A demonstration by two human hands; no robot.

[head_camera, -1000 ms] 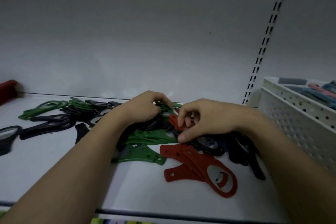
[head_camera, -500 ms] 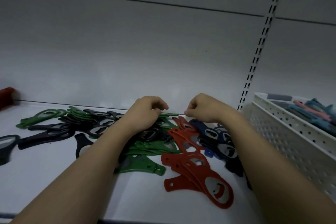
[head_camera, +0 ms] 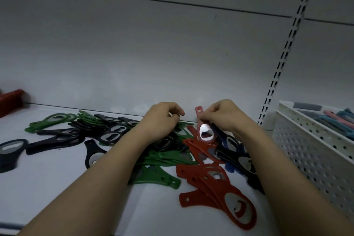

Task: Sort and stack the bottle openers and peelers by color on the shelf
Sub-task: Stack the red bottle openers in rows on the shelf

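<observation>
I'm at a white shelf (head_camera: pixel 47 188) under dim light. Near its front edge lies my red stack (head_camera: pixel 220 184), fanned and loose. Beyond it, greens and blacks (head_camera: pixel 168 157) are tangled mid-shelf. My right hand (head_camera: pixel 224 116) pinches a red opener (head_camera: pixel 205 130) upright by its handle, near the back wall. My left hand (head_camera: pixel 162 120) rests curled on the heap; what it grips I cannot tell. Dropped carelessly, this opener could slide the fanned stack apart.

A white perforated basket (head_camera: pixel 314 151) stands at the right, a slotted upright (head_camera: pixel 283 57) behind it; a red object (head_camera: pixel 10 101) sits far left.
</observation>
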